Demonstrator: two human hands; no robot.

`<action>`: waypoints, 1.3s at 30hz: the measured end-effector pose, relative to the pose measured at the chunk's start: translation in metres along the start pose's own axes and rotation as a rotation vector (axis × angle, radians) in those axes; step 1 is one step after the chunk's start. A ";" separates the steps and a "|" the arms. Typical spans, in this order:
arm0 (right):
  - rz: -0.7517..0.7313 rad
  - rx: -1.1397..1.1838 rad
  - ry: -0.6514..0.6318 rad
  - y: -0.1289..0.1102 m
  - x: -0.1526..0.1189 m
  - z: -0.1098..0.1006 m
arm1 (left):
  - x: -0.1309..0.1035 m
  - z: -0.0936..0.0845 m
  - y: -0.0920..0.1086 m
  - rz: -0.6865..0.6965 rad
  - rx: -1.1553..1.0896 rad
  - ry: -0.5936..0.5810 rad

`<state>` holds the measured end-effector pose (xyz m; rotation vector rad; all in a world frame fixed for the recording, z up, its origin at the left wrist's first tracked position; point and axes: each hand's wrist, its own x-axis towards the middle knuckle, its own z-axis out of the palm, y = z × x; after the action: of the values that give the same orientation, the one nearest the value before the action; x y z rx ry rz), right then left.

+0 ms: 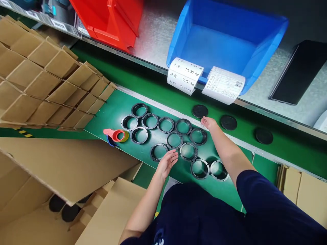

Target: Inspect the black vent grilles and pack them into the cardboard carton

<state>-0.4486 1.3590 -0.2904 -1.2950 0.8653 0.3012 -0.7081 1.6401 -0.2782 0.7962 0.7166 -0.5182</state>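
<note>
My left hand (167, 164) is held palm up with the fingers stretched out, empty, beside a black ring (158, 152) near the front edge of the green table. My right hand (208, 123) reaches over the back edge of the table, its fingertips close to a round black disc (200, 111); whether they touch it I cannot tell. Its fingers look extended with nothing in them. Several more black rings lie flat between and around the hands, among them one ring (188, 151) and another ring (199, 169) with a shiny rim. Two further black discs, a middle disc (229, 122) and a right disc (264, 135), lie in a row.
A red and yellow tape roll (120, 136) sits at the table's left. Cardboard dividers (43, 75) are stacked beyond it. An open carton (28, 211) with black discs stands lower left. Above, a shelf carries a red bin (109, 23), a blue bin (219, 41) with labels, and a black tablet-like slab (297, 71).
</note>
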 end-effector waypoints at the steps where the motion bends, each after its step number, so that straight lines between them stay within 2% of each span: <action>1: -0.012 0.028 -0.025 0.000 -0.009 0.000 | 0.004 0.010 0.003 0.016 -0.003 -0.037; 4: -0.038 0.114 -0.125 0.012 -0.052 -0.007 | 0.017 0.048 0.008 0.107 -0.051 -0.161; 7: -0.021 0.197 -0.275 0.047 -0.114 -0.031 | 0.024 0.088 0.002 0.202 -0.139 -0.305; 11: -0.013 0.324 -0.576 0.107 -0.203 -0.080 | 0.013 0.123 -0.031 0.196 -0.156 -0.495; 13: -0.056 0.332 -0.610 0.127 -0.236 -0.104 | 0.001 0.132 -0.053 0.180 -0.155 -0.550; 15: -0.144 0.290 -0.576 0.138 -0.258 -0.127 | -0.013 0.139 -0.073 0.184 -0.166 -0.561; 18: -0.293 0.120 -0.547 0.145 -0.274 -0.165 | -0.032 0.151 -0.098 0.167 -0.158 -0.536; 22: -0.448 -0.128 -0.535 0.149 -0.280 -0.224 | -0.057 0.170 -0.126 0.105 -0.133 -0.557; 26: -0.652 -0.203 -0.292 0.150 -0.285 -0.277 | -0.080 0.184 -0.152 0.050 -0.155 -0.607; 28: -0.830 -0.284 -0.166 0.149 -0.291 -0.293 | -0.089 0.188 -0.164 0.036 -0.163 -0.600; 30: -1.053 -0.417 -0.097 0.145 -0.299 -0.301 | -0.097 0.188 -0.175 0.023 -0.160 -0.575; 33: -1.314 -0.628 -0.110 0.140 -0.308 -0.302 | -0.106 0.187 -0.188 0.015 -0.135 -0.532; 36: -1.396 -0.731 -0.107 0.139 -0.307 -0.298 | -0.114 0.186 -0.195 0.008 -0.129 -0.534; 39: -1.371 -0.740 -0.104 0.143 -0.299 -0.295 | -0.120 0.187 -0.197 0.031 -0.124 -0.550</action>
<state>-0.8529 1.2066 -0.1882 -2.2224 -0.4072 -0.4557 -0.8456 1.3924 -0.1876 0.5116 0.2235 -0.6241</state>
